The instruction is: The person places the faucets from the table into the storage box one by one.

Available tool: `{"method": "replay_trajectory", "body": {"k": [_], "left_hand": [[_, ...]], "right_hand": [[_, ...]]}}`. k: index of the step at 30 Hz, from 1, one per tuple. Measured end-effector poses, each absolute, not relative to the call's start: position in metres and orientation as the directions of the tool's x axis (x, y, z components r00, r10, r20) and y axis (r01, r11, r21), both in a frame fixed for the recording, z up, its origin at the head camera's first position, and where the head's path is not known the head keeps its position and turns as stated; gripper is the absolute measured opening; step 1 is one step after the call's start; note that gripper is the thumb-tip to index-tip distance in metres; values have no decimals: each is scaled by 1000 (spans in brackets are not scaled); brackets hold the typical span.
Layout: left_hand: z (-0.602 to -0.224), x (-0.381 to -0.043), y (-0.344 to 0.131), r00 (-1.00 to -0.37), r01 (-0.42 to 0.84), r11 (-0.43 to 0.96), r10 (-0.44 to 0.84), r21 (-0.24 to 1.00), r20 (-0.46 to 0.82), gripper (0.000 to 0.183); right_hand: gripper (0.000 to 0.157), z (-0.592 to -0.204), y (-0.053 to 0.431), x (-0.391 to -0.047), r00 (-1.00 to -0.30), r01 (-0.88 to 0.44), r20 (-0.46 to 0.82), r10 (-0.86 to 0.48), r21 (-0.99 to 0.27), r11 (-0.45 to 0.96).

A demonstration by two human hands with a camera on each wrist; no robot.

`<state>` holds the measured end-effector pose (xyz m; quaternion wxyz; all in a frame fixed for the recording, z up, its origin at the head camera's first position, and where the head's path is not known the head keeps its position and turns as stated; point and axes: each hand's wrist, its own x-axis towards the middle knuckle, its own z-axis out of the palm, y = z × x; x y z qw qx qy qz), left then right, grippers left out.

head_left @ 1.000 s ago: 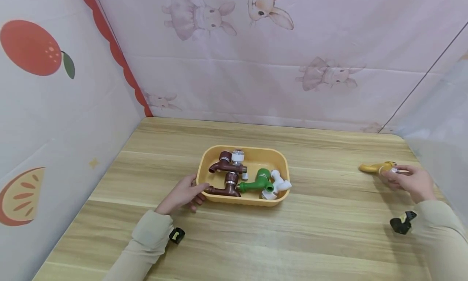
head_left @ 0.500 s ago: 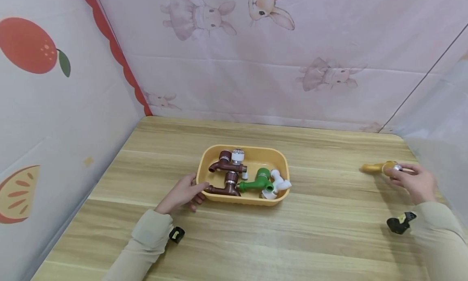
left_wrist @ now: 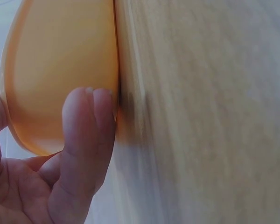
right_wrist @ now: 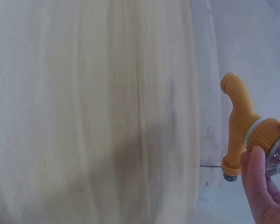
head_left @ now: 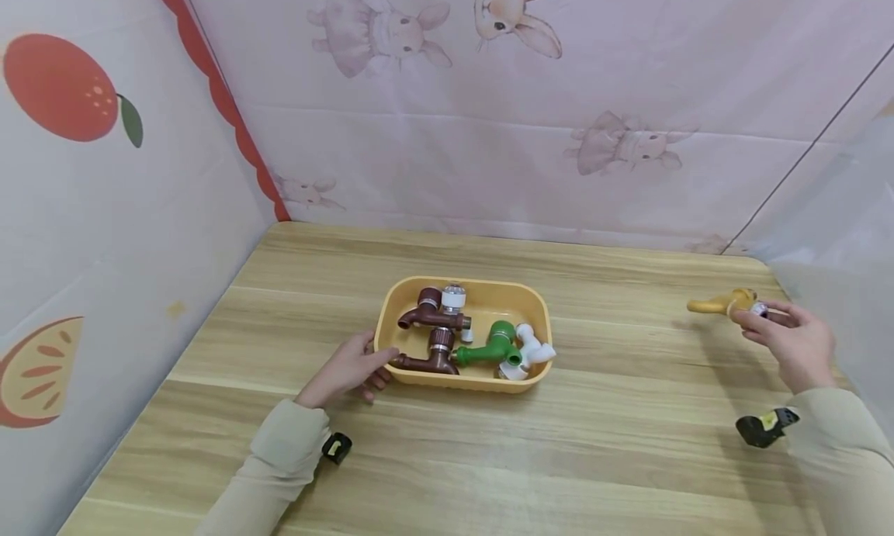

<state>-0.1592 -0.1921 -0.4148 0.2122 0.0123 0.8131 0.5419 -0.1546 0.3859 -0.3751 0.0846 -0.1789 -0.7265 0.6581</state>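
Note:
My right hand [head_left: 792,342] pinches a yellow plastic tap [head_left: 719,305] by its round knob, at the right of the table. In the right wrist view the tap [right_wrist: 240,114] shows its bent spout, a threaded inlet and a clear-capped knob between thumb and fingers. The tap is raised off the tabletop, its shadow lying apart below. My left hand [head_left: 349,369] holds the left front corner of a yellow tub [head_left: 503,297], thumb at the rim. Its fingers [left_wrist: 79,126] press the outer wall in the left wrist view.
Inside the tub lie an upper brown tap [head_left: 426,316], a lower brown tap [head_left: 436,359], a green tap [head_left: 489,351] and a white tap [head_left: 534,351]. A white clear-topped knob [head_left: 454,298] stands beside the upper brown one. Printed curtains [head_left: 447,171] border the wooden table [head_left: 601,443].
My right hand has lifted the yellow tap from the table, and its shadow has separated from it. The left hand and the tub have stayed in place.

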Motion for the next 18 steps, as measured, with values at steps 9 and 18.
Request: {"method": "replay_trajectory", "body": {"k": [9, 18], "left_hand": [[-415, -159, -192, -912, -199, 412, 254, 889, -322, 49], [-414, -159, -192, -909, -212, 402, 253, 891, -331, 47]], "right_hand": [[33, -360, 366, -155, -907, -3, -29, 421, -997, -74], [33, -345, 345, -151, -916, -139, 65, 396, -977, -161]]}}
